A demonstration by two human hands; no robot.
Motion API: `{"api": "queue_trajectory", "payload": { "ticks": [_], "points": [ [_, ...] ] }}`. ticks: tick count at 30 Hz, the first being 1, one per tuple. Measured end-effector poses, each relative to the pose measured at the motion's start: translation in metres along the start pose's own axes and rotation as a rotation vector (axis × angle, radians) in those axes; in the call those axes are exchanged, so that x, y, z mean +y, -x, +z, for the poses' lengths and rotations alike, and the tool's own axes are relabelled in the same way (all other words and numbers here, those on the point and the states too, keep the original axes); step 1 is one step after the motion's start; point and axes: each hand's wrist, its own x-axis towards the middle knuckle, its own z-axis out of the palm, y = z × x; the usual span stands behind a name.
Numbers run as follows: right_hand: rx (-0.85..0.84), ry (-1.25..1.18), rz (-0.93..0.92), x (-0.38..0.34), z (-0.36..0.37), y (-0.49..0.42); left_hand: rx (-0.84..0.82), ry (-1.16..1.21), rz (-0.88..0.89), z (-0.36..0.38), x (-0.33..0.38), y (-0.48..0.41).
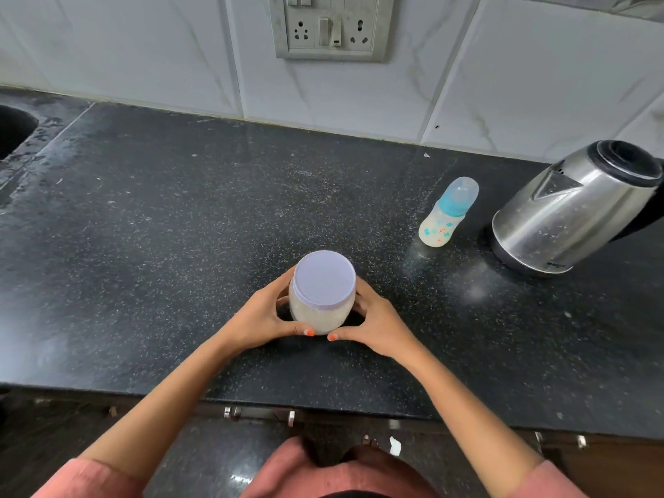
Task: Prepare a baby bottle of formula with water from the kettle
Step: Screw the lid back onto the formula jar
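Fingers of both your hands wrap the jar [321,300] from either side: your left hand [264,318] curls round its left wall and your right hand [373,321] round its right wall, both clamped on it, with the two thumbs almost meeting at the front near its base. The jar stands upright on the black speckled counter [161,217], close to the front edge, its pale lilac lid [323,278] on top and a whitish powder showing through the clear wall.

Off to the right and farther back, the baby bottle [447,217] stands on the counter with its blue collar and clear cap on, well apart from the jar. Just beside it, farther right, sits the steel kettle [575,210] with its black lid [627,159] closed, the spout facing the bottle. A sink [14,133] cuts into the counter at the far left. On the tiled wall behind, a socket panel [328,26] is mounted above the middle of the counter.
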Motion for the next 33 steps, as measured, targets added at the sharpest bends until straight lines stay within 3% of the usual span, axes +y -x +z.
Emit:
{"api": "queue_trajectory", "payload": {
  "ticks": [4, 12, 33],
  "points": [
    [0.097, -0.030, -0.011, 0.007, 0.010, -0.005, 0.064, 0.019, -0.022, 0.002, -0.008, -0.002],
    [0.087, 0.011, -0.030, -0.007, -0.022, -0.035, 0.114, 0.050, -0.007, -0.006, 0.001, -0.041],
    [0.183, 0.041, -0.015, -0.006, -0.087, -0.138, 0.075, 0.099, -0.085, -0.032, -0.003, -0.172]
  ]
}}
